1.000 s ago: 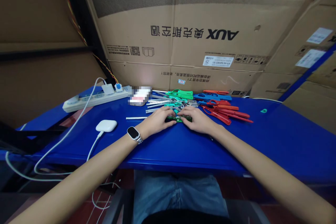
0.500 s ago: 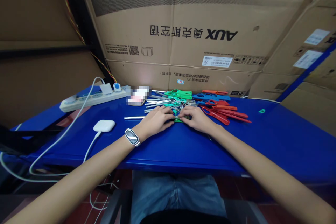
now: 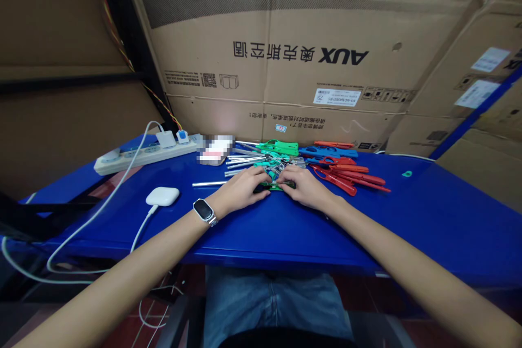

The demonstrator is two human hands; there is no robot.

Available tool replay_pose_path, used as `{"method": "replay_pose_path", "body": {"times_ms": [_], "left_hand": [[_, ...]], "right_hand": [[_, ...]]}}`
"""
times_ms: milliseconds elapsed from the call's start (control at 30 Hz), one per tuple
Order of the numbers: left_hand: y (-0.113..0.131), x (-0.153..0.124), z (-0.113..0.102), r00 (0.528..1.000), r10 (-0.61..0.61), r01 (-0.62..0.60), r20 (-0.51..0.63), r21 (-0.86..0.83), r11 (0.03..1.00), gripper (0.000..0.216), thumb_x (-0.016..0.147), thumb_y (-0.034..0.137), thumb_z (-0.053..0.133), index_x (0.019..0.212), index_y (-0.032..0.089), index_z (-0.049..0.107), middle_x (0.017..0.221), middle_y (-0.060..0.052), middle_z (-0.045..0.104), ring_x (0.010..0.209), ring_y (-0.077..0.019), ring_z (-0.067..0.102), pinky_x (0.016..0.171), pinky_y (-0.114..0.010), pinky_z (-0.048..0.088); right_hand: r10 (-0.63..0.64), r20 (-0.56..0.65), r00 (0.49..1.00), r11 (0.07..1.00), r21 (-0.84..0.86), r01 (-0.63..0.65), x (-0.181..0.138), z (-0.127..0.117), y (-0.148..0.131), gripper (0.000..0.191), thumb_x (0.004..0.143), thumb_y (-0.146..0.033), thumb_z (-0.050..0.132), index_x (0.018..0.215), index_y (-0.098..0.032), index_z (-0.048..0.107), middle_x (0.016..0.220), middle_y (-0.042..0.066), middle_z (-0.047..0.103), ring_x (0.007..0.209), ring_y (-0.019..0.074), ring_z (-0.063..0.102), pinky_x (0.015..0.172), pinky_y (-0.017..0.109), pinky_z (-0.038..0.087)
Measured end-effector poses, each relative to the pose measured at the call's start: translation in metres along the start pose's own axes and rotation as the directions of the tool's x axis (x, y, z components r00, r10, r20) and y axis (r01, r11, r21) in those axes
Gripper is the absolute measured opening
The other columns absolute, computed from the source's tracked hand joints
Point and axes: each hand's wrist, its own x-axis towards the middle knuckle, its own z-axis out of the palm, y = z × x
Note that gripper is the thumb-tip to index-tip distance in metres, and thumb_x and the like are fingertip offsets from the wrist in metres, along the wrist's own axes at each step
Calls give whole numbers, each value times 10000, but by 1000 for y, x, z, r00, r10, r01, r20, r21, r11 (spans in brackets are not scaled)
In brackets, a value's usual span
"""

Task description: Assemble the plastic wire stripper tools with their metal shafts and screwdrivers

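Left of the red handles (image 3: 345, 184), my left hand (image 3: 246, 187) grips a green casing (image 3: 276, 187) while my right hand (image 3: 305, 187), hold unclear, seems mid-fitting, needing steadiness next.

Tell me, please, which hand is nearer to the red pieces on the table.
Right: the right hand is just to the left of the red pieces; the left hand is farther left, beyond the right hand.

Cardboard (image 3: 285, 11) backs a blue table (image 3: 428, 217) above apparently tiled floor (image 3: 153, 307).
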Motion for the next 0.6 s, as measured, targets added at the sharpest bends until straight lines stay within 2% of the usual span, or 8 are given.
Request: {"method": "replay_pose_path", "body": {"times_ms": [133, 400, 600], "left_hand": [[-3, 0, 3, 999, -29, 28, -13, -64, 998, 225, 928, 285, 615, 1128, 182, 628, 1117, -95, 634, 1082, -252, 593, 959, -388, 486], [-6, 0, 5, 1000, -26, 25, -12, -84, 996, 227, 927, 301, 621, 1119, 183, 649, 1095, -93, 651, 1070, -257, 590, 958, -403, 482], [-5, 0, 2, 1000, -18, 17, -12, -84, 996, 218, 928, 299, 626, 1109, 187, 671, 1083, -89, 647, 1062, -247, 594, 955, -385, 482]], "right_hand": [[24, 14, 1000, 1000, -4, -24, 0, -1, -3, 81, 873, -122, 616, 889, -171, 679, 914, 73, 672, 902, 204, 615, 825, 342, 498], [-6, 0, 1000, 997, 76, 6, -1, 2, 2, 104, 879, -131, 615, 874, -194, 697, 924, 55, 708, 913, 197, 642, 861, 357, 505], [16, 50, 999, 1000, 13, -17, -1, -2, 0, 187, 854, -86, 580, 904, -196, 723, 972, 68, 709, 954, 214, 643, 883, 367, 509]]}}
